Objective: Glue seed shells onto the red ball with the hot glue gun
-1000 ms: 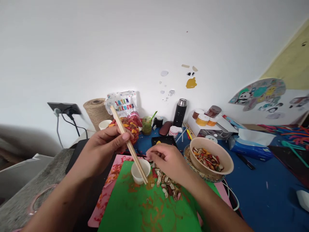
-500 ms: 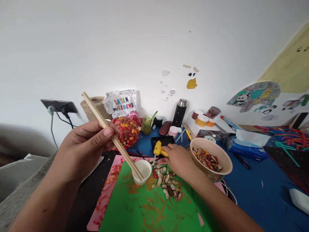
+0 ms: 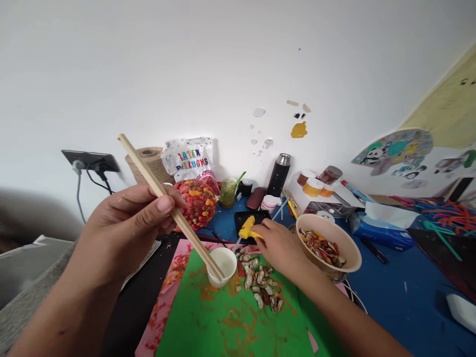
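My left hand is closed around a pair of wooden chopsticks, held at a slant. Their lower ends reach into a small white cup, which stands on a green sheet smeared with orange. My right hand has its fingers on the handle of a yellow glue gun, with a translucent stick poking out of one end. The gun lies over a black tray. Painted peanut shells are heaped on the sheet, just in front of my right hand.
A beige bowl of painted shells stands right of my right arm. Behind are a red-and-orange shell-covered ball, a balloon bag, a twine spool, a black flask and paint jars. A tissue pack lies right.
My right fingers have shifted on the glue gun, and more of its handle shows. The gun has turned slightly. My left hand keeps the chopsticks in the cup. The view has moved a little.
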Motion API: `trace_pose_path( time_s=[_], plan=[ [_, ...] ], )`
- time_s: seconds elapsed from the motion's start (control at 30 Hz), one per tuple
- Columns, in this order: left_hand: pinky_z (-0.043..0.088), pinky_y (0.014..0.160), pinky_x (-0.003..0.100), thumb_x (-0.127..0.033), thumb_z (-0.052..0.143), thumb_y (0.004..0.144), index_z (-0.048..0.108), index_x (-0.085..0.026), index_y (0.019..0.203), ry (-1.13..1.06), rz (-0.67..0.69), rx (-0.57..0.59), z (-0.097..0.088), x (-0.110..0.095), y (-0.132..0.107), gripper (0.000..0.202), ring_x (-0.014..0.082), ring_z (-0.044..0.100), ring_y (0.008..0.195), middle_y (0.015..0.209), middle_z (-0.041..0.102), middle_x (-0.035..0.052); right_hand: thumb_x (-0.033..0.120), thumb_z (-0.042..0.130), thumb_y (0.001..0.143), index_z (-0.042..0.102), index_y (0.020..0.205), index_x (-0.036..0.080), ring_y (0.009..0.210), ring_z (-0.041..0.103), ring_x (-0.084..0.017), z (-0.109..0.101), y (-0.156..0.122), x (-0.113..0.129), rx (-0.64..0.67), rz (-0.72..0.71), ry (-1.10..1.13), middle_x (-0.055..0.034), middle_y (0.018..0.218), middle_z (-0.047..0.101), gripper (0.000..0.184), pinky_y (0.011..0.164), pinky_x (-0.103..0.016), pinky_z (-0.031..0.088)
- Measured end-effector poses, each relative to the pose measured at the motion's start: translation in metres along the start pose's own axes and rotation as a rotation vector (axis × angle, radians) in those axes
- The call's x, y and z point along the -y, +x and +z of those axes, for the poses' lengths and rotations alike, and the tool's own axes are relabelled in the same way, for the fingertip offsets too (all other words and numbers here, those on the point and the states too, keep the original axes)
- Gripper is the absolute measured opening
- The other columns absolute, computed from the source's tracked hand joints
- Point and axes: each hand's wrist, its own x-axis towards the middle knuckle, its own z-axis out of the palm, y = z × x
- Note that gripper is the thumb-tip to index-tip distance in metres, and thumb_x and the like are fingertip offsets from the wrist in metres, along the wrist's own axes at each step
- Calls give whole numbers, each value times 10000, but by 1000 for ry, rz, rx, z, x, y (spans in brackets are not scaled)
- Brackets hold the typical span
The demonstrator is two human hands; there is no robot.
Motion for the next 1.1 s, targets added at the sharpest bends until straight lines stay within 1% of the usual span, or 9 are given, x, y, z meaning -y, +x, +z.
trace_pose_path(
  time_s=[0.2,0.43,0.53,0.67,0.77,0.83,0.9,0.97,1.1],
  plan=[
    [439,490,210,-574,1049,633,891,-248,736,25,-31,-21,2,-1,-3,377,115,525,539,631,672,47,127,588,1054,794,1302,213,1088,744,-308,4,-1,-4,2,68,-38,-127,1172,730,334,930,-385,528],
    [447,508,236,-508,1000,736,896,-268,799,32,-6,-10,-3,9,-5,269,132,529,582,734,711,55,157,611,1049,792,1275,209,1053,759,-294,9,-2,-5,-6,125,-21,-125,1178,757,295,880,-359,526],
    [461,515,232,-529,1003,732,892,-252,788,42,-21,-8,-1,12,-4,304,128,529,587,761,730,60,204,593,1079,809,1197,205,1052,757,-287,9,-4,-4,-128,95,112,-114,1128,776,246,904,-365,536],
    [451,522,200,-575,1019,701,888,-216,759,27,-95,76,9,15,-3,386,102,502,556,633,663,34,284,561,1108,815,1094,227,983,763,-255,8,-12,3,-328,25,430,-87,1053,802,260,893,-362,556],
    [448,538,193,-593,1004,724,886,-206,780,21,-171,170,17,23,-3,409,98,517,564,630,670,27,352,585,1104,816,1100,243,943,765,-230,2,-18,17,-321,-38,694,-74,1051,809,255,824,-328,575],
    [456,566,205,-589,979,771,867,-192,784,42,-208,218,21,32,-4,412,107,534,599,670,684,27,384,565,1121,815,1127,244,996,764,-229,-4,-21,29,-275,-73,843,-80,1103,807,287,803,-313,580],
    [457,604,216,-546,956,825,842,-180,793,67,-227,251,23,41,-5,384,114,543,643,704,683,20,414,562,1131,811,1139,249,1009,746,-227,-7,-24,40,-246,-115,916,-75,1098,797,299,841,-321,567],
    [451,629,224,-513,947,848,826,-172,810,83,-238,262,25,48,-5,364,118,544,674,730,678,15,422,562,1136,798,1094,241,959,724,-214,-8,-25,49,-223,-167,973,-61,1035,773,300,861,-323,546],
    [453,644,231,-517,959,828,805,-161,807,90,-260,266,30,54,-7,389,122,539,693,745,657,7,425,627,1108,766,959,239,839,651,-193,-7,-26,62,-213,-204,1032,-28,904,699,276,753,-306,487]
  ],
)
